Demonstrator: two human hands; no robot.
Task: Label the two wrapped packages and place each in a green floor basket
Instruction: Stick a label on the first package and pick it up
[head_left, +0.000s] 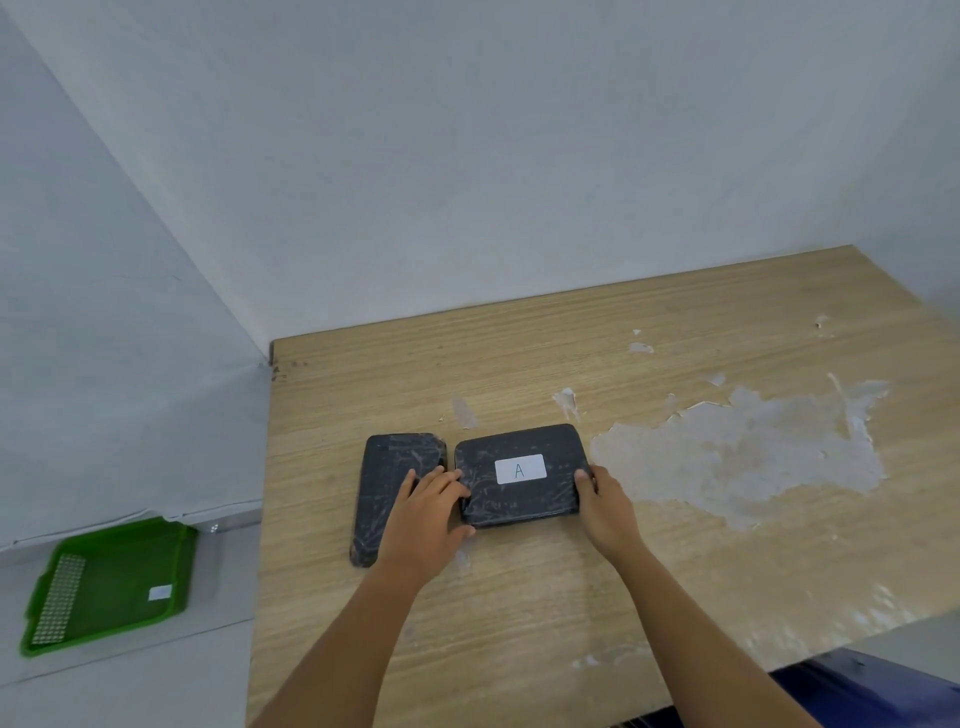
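Two dark wrapped packages lie side by side on the wooden table (519, 597). The right package (540, 501) carries a white label (520, 468) with the letter A. My left hand (428, 514) grips its left edge and my right hand (605, 501) grips its right edge. The left package (382, 483) has no label on its visible top, and my left hand covers part of it. A green basket (111, 582) sits on the floor at the lower left, with a small white tag inside.
The table stands in a corner against white walls. Its top has large peeled whitish patches (743, 447) on the right. Grey floor shows left of the table. Something dark blue (878, 686) lies at the lower right edge.
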